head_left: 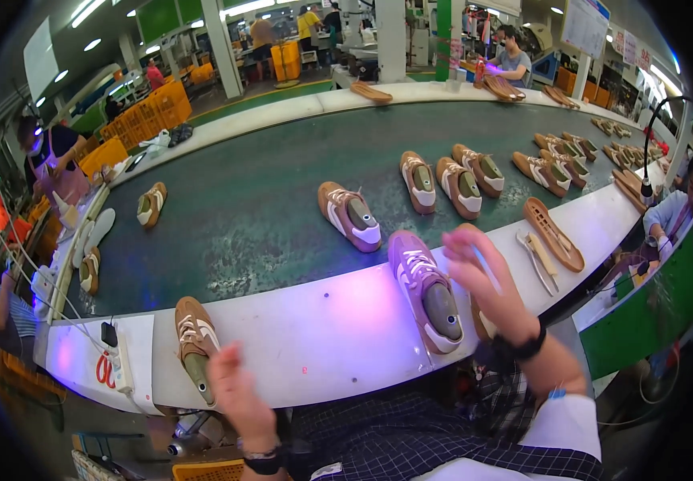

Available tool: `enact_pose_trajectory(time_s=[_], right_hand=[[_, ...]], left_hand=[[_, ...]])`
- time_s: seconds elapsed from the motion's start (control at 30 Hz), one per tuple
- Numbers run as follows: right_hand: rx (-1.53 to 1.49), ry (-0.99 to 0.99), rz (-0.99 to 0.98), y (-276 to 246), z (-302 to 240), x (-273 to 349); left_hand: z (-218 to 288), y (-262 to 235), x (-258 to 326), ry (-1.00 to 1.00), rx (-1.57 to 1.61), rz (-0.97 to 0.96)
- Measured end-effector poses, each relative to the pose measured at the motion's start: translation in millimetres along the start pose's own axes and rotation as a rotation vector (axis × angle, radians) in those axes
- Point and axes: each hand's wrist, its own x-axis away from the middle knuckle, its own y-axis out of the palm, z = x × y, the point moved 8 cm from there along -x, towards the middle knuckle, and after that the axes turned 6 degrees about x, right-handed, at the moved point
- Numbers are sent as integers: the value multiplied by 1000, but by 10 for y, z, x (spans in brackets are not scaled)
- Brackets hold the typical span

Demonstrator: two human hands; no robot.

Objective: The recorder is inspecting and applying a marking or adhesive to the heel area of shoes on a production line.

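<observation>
My left hand (pixel 242 397) is beside a brown sneaker (pixel 191 333) on the white bench edge, its blurred fingers stretched out and overlapping the shoe's right side; whether they touch cannot be told. A green shoe last (pixel 200 377) fills that sneaker's opening. My right hand (pixel 482 272) is raised with fingers apart, holding nothing visible. Just left of it lies another laced sneaker (pixel 420 272) with white trim, also on a last (pixel 442 311) and tinted purple by the light. A further shoe is mostly hidden behind my right hand and forearm.
The green belt (pixel 258 216) carries several lasted sneakers (pixel 350 216). Pincers (pixel 537 263) and a brown sole (pixel 555 234) lie on the white ledge at right. A power strip (pixel 122 365) and red-handled scissors (pixel 106 370) occupy the left end. Co-workers sit around the line.
</observation>
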Motion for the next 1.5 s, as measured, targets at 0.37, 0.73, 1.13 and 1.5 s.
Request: enact_pose_trajectory(time_s=[0.37,0.73,1.13,1.5], right_hand=[[594,334,-314,750,1341,-2427],[219,528,-343,1068,2208,-2627],[-341,371,-581,1064,160,-1005],[487,-234,-234,312,-184,292]], left_hand=[[-1329,672,568,-655,147,-407],[-1415,695,615,-694,320,-467],[-984,1117,460,-727,575,-463],[-1251,919,848,-942,707,-160]])
